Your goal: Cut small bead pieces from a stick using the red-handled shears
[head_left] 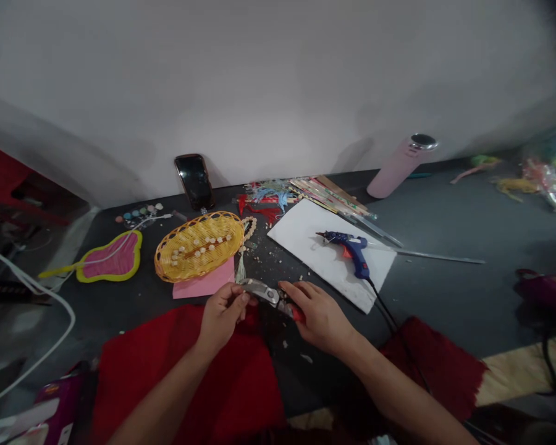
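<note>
Table (445, 222): dark, scattered with crumbs, red cloth (245, 377) along the near edge
Wall (269, 93): plain grey, phone (194, 181) leaning on it
Cutters (272, 296): between the hands, above the table
Right hand (322, 315): gripping their red handle
Left hand (222, 312): fingers pinched at the blades, contents unclear

The right hand (319, 312) hides most of the red handle (298, 314) of the cutters (269, 295)

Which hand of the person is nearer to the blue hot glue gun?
Right. The right hand lies below the hot glue gun in the picture, slightly left; the left hand is also lower, but much farther left.
</note>
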